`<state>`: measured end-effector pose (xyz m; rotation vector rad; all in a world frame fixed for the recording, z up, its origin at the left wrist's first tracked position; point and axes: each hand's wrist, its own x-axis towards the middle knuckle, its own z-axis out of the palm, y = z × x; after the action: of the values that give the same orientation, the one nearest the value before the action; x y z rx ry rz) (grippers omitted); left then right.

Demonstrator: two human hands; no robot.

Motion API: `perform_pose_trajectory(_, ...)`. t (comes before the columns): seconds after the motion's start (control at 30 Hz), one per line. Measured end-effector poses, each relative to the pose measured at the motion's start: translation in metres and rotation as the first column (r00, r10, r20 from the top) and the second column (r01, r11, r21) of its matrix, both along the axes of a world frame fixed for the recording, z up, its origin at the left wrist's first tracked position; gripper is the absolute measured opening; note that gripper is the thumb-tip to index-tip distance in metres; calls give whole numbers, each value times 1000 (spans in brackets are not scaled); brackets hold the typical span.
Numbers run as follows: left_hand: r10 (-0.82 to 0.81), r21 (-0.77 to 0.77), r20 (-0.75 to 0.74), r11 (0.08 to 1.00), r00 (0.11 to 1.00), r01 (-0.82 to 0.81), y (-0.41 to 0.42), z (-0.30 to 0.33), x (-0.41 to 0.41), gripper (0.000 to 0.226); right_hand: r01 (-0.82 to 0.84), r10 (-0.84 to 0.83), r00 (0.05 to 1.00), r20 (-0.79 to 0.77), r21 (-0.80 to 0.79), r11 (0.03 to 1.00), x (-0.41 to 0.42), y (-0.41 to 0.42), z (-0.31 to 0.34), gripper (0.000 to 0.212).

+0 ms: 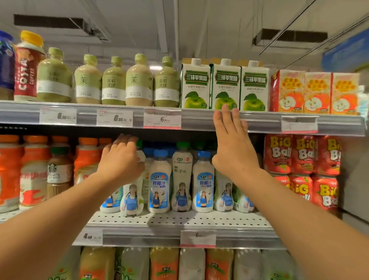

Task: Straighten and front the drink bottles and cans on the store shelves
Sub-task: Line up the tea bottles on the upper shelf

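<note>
The left hand [121,158] grips a white bottle [132,192] on the middle shelf [175,222], fingers [124,139] curled over its top. At 1 o'clock of it, the right hand [232,146] is raised flat, fingertips reaching the top shelf's edge [201,119] below the green-apple cartons [225,86]. Red cans [301,154] stand at 3 o'clock.

Two bare arms with no sleeves, watch or rings showing end in the left hand [120,161] and the right hand [232,142].
</note>
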<state>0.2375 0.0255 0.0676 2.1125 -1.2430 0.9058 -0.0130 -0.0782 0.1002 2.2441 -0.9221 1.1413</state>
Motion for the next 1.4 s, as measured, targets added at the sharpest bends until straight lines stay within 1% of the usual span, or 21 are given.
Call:
perform_pose_trajectory(0.07,-22,1,20,1000,1000,22,1,2,3,69,-100,100,995,3,-17,995,-2,8,-14,91)
perform_pose_trajectory(0.13,-36,10,50,999,998,35,1,2,6,65,-215,203,972,-121,-98,972,-5,12,-39,72)
perform_pose_trajectory(0.17,-39,12,60,999,997,38,1,1,8,63,-230,210,962,-173,-106,967,-5,12,-49,61)
perform_pose_trajectory(0.2,-38,10,63,999,997,38,1,1,9,63,-217,207,956,-209,-26,976,-2,11,-55,56)
perform_pose_trajectory(0.23,-36,11,62,999,997,36,1,1,10,62,-167,183,964,-192,97,981,2,9,-56,55)
perform_pose_trajectory(0.3,-24,21,85,1000,996,22,0,0,11,60,-6,47,992,-115,330,944,16,-1,-52,57)
perform_pose_trajectory(0.33,-21,22,94,1000,995,19,-1,-1,12,60,45,-5,995,-104,385,922,22,-6,-48,59)
perform_pose_trajectory(0.37,-26,21,90,999,996,24,-2,-2,13,63,80,-37,993,-113,407,910,27,-9,-44,60)
perform_pose_trajectory(0.47,-53,46,90,998,995,49,-3,-3,15,77,147,-90,983,-157,399,905,34,-15,-33,57)
perform_pose_trajectory(0.6,-78,47,79,996,994,74,-2,0,12,72,199,-136,973,-186,384,902,38,-20,-22,60)
perform_pose_trajectory(0.67,-96,46,28,994,995,95,0,1,10,70,192,-132,975,-179,385,903,41,-25,-19,59)
perform_pose_trajectory(0.73,-114,42,-16,993,993,115,3,1,6,70,143,-97,987,-131,417,897,45,-32,-18,60)
perform_pose_trajectory(0.83,-154,16,-45,988,987,155,7,1,0,68,5,-11,1000,6,586,810,50,-40,-14,62)
perform_pose_trajectory(0.87,-177,4,-49,984,983,177,8,0,-2,66,-31,-1,999,51,618,786,51,-41,-13,59)
perform_pose_trajectory(0.93,-230,-31,-70,973,971,229,10,-3,-6,63,-77,0,992,126,610,789,50,-43,-14,42)
perform_pose_trajectory(0.97,-255,-47,-88,967,963,252,11,-4,-8,63,-74,-12,990,138,602,795,48,-42,-14,37)
perform_pose_trajectory(1.1,-321,-113,-115,944,940,309,16,-13,-12,65,-49,-42,987,158,531,846,41,-33,-16,35)
perform_pose_trajectory(1.2,-364,-164,-159,926,918,339,26,-19,-6,68,-85,29,990,141,405,910,32,-18,-26,46)
perform_pose_trajectory(1.23,-385,-191,-177,916,906,352,30,-20,-3,69,-106,57,988,143,361,926,28,-11,-30,47)
perform_pose_trajectory(1.33,-423,-274,-199,890,884,364,44,-23,4,68,-193,143,971,191,276,942,22,11,-33,40)
perform_pose_trajectory(1.4,-439,-312,-201,876,876,368,53,-25,8,69,-225,183,966,183,244,943,27,27,-28,37)
